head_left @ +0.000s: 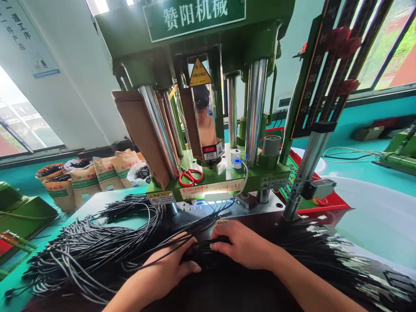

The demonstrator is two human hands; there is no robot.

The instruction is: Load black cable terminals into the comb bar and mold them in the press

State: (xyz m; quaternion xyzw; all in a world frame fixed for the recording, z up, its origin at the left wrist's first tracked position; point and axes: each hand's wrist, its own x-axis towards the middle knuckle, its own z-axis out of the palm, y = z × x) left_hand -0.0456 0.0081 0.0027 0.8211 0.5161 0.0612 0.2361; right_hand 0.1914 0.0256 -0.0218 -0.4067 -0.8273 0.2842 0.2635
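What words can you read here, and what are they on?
"赞阳机械": green sign on the machine.
"有限公司": tall dark board.
"產品", "合格": yellow triangle; its other writing is too small.
Too small or blurred: handwritten note, wall poster, paper sacks, machine's small labels.

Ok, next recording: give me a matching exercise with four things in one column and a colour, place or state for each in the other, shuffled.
1. scissors
2. triangular sign
3. sacks
4. right hand

A. brown, left of the press
B. fingers closed on black cable
C. red handles, lying on the press
D. yellow, high on the press

Pairs: 1-C, 2-D, 3-A, 4-B
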